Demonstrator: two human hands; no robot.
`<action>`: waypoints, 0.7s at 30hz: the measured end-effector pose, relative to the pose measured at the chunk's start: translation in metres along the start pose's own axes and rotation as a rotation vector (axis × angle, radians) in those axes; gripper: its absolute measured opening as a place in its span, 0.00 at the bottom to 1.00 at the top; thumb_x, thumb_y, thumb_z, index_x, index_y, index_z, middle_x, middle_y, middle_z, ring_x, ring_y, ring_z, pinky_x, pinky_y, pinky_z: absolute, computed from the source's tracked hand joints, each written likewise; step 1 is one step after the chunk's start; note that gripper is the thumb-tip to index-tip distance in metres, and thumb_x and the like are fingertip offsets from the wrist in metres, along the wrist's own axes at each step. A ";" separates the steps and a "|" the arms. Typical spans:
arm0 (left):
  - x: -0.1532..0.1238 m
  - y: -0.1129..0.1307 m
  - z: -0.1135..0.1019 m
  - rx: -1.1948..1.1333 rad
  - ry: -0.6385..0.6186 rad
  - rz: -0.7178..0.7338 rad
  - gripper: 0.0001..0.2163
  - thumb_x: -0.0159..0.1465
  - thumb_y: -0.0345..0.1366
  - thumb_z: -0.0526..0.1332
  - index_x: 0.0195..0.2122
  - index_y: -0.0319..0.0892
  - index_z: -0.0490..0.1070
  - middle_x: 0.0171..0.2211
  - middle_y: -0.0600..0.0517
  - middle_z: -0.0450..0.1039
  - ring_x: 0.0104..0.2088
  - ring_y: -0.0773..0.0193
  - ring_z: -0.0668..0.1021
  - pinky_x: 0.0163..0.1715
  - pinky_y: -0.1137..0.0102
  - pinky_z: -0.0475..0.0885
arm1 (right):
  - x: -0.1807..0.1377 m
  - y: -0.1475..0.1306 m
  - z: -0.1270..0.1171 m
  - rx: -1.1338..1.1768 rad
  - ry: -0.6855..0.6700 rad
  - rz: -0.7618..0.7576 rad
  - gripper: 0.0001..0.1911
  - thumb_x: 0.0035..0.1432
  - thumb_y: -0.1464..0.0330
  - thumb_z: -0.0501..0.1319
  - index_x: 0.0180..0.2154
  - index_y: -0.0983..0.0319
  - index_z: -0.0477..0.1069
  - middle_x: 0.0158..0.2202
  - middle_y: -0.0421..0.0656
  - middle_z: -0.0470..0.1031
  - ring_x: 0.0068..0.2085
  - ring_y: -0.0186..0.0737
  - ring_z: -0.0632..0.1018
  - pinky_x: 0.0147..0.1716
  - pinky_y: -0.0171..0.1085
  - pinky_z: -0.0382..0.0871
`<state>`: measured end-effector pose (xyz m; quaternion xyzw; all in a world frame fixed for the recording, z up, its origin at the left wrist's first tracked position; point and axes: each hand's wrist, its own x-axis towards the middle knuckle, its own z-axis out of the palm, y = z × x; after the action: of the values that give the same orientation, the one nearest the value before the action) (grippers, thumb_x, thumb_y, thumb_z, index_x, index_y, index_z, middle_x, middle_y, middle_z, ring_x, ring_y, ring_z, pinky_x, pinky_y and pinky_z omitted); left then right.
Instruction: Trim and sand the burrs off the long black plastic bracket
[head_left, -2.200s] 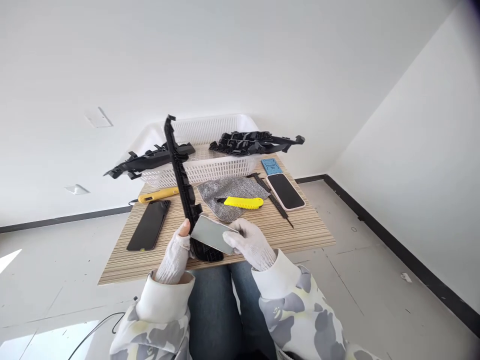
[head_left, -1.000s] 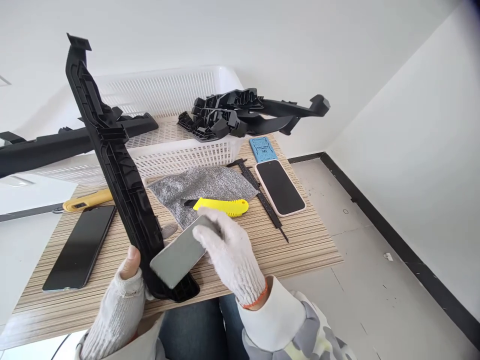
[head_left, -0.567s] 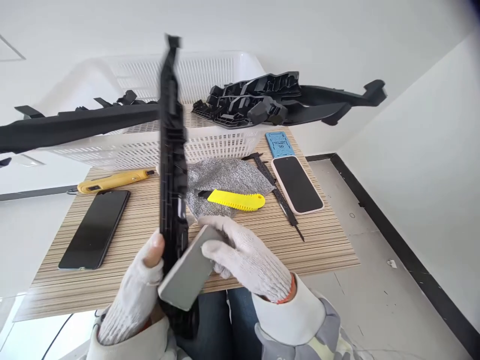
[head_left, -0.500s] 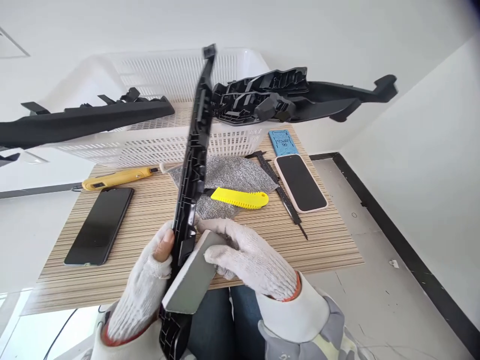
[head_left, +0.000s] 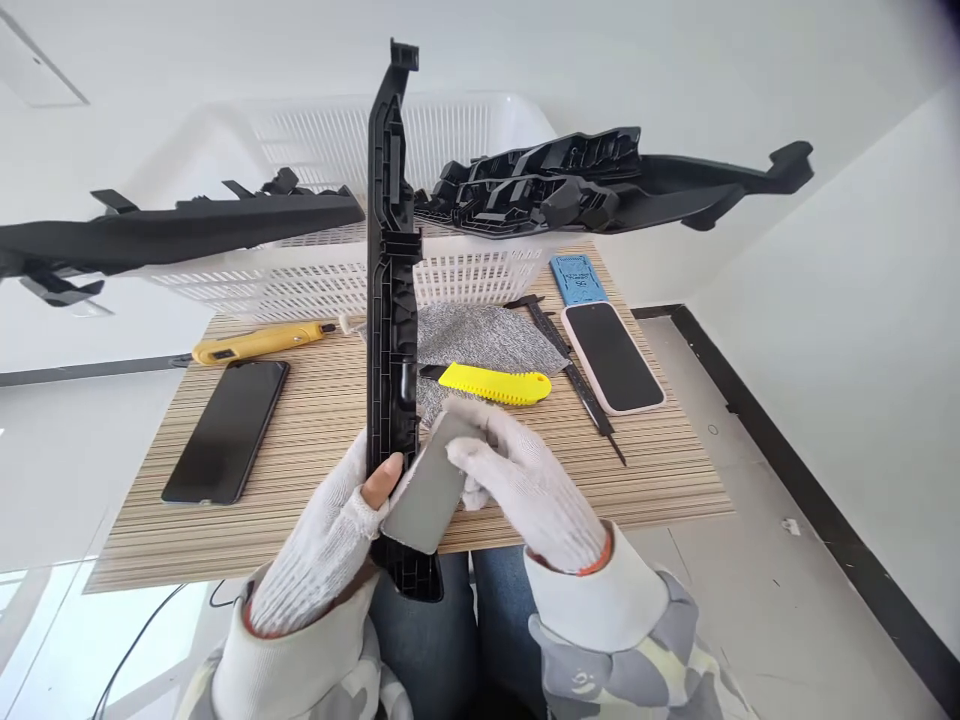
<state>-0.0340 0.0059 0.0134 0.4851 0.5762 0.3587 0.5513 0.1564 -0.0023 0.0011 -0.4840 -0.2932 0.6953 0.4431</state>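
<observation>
We see a matt black plastic trim strip (head_left: 391,250) and a smooth, dull grey sanding block (head_left: 426,490). Our gloves (head_left: 540,490) are coarse white knit, the table (head_left: 300,470) striped wood-look laminate, the basket (head_left: 480,280) white plastic, the phone (head_left: 226,430) glossy.

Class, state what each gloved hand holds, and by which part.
The left hand grips the long black plastic part near its lower end; the right hand holds the grey block by its upper end, against it.

Bright even daylight, sharp, wide-angle edge distortion.
</observation>
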 end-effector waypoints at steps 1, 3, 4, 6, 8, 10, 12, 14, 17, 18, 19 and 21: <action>-0.001 0.001 0.001 -0.020 0.005 -0.021 0.26 0.58 0.57 0.72 0.51 0.45 0.82 0.46 0.45 0.83 0.54 0.42 0.79 0.53 0.62 0.76 | -0.003 -0.001 -0.005 -0.016 -0.073 0.022 0.25 0.56 0.64 0.70 0.56 0.59 0.76 0.31 0.36 0.77 0.27 0.32 0.75 0.28 0.33 0.75; -0.003 0.003 0.002 -0.042 -0.008 -0.059 0.25 0.58 0.58 0.71 0.49 0.45 0.81 0.38 0.47 0.82 0.43 0.47 0.81 0.43 0.65 0.77 | -0.007 -0.001 -0.015 -0.032 -0.164 0.051 0.22 0.58 0.64 0.69 0.54 0.58 0.76 0.34 0.37 0.78 0.31 0.34 0.80 0.34 0.36 0.80; -0.003 0.004 0.002 -0.035 -0.020 -0.074 0.25 0.59 0.58 0.70 0.49 0.45 0.81 0.35 0.48 0.80 0.38 0.51 0.80 0.39 0.66 0.76 | -0.009 0.000 -0.020 -0.037 -0.186 0.037 0.19 0.59 0.64 0.69 0.52 0.58 0.77 0.36 0.38 0.79 0.34 0.36 0.82 0.37 0.38 0.82; -0.004 0.006 0.001 0.002 -0.051 -0.074 0.24 0.62 0.60 0.67 0.47 0.45 0.81 0.32 0.49 0.79 0.32 0.56 0.76 0.32 0.68 0.73 | -0.011 0.002 -0.027 -0.069 -0.202 -0.045 0.11 0.61 0.65 0.68 0.45 0.57 0.78 0.40 0.40 0.80 0.39 0.38 0.83 0.41 0.39 0.82; -0.002 0.007 0.000 0.054 -0.073 -0.040 0.24 0.64 0.61 0.64 0.46 0.45 0.81 0.34 0.48 0.79 0.31 0.58 0.75 0.31 0.68 0.72 | -0.012 0.004 -0.030 -0.120 -0.213 -0.093 0.06 0.62 0.64 0.66 0.42 0.57 0.77 0.40 0.40 0.81 0.36 0.37 0.83 0.35 0.37 0.82; 0.000 0.008 0.000 0.094 -0.065 0.005 0.24 0.65 0.61 0.62 0.45 0.45 0.81 0.35 0.48 0.80 0.32 0.58 0.75 0.32 0.68 0.71 | -0.011 0.005 -0.030 -0.154 -0.227 -0.073 0.09 0.64 0.61 0.65 0.43 0.57 0.75 0.33 0.37 0.79 0.26 0.34 0.80 0.24 0.33 0.77; 0.003 0.009 0.004 0.117 -0.033 0.040 0.24 0.66 0.61 0.62 0.46 0.46 0.81 0.35 0.49 0.81 0.33 0.57 0.76 0.35 0.67 0.73 | -0.011 0.004 -0.028 -0.143 -0.213 -0.061 0.14 0.65 0.56 0.63 0.46 0.56 0.72 0.25 0.34 0.76 0.18 0.32 0.75 0.17 0.30 0.70; 0.005 0.010 0.008 0.107 0.008 0.070 0.25 0.65 0.62 0.63 0.47 0.46 0.81 0.38 0.48 0.82 0.39 0.52 0.79 0.44 0.65 0.75 | -0.011 0.002 -0.025 -0.092 -0.132 -0.115 0.17 0.64 0.53 0.64 0.47 0.56 0.71 0.22 0.34 0.75 0.18 0.33 0.75 0.17 0.29 0.69; 0.007 0.010 0.014 0.043 0.067 0.093 0.27 0.60 0.62 0.68 0.49 0.46 0.81 0.48 0.46 0.83 0.58 0.44 0.78 0.61 0.62 0.71 | -0.010 0.000 -0.022 0.003 0.005 -0.197 0.19 0.60 0.52 0.67 0.47 0.56 0.71 0.23 0.35 0.76 0.23 0.35 0.78 0.22 0.31 0.73; 0.008 0.009 0.014 0.029 0.082 0.086 0.28 0.59 0.62 0.69 0.50 0.46 0.81 0.50 0.46 0.82 0.62 0.42 0.75 0.64 0.61 0.68 | -0.009 0.000 -0.022 0.030 0.025 -0.211 0.19 0.59 0.53 0.68 0.47 0.56 0.72 0.25 0.36 0.77 0.24 0.35 0.79 0.23 0.31 0.74; 0.009 0.008 0.014 0.026 0.092 0.074 0.28 0.58 0.62 0.69 0.50 0.46 0.81 0.52 0.46 0.82 0.64 0.40 0.74 0.67 0.60 0.67 | -0.008 0.000 -0.023 0.057 0.023 -0.215 0.20 0.58 0.54 0.69 0.47 0.56 0.72 0.27 0.36 0.78 0.26 0.35 0.80 0.24 0.32 0.75; 0.009 0.003 0.012 0.039 0.108 0.035 0.29 0.57 0.63 0.70 0.52 0.47 0.81 0.55 0.46 0.81 0.65 0.39 0.73 0.69 0.57 0.64 | -0.005 0.002 -0.025 0.115 -0.041 -0.193 0.22 0.55 0.55 0.69 0.48 0.56 0.73 0.31 0.38 0.79 0.28 0.37 0.81 0.25 0.33 0.76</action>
<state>-0.0211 0.0142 0.0124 0.4858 0.6033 0.3828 0.5035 0.1795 -0.0082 -0.0075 -0.4130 -0.3073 0.6747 0.5290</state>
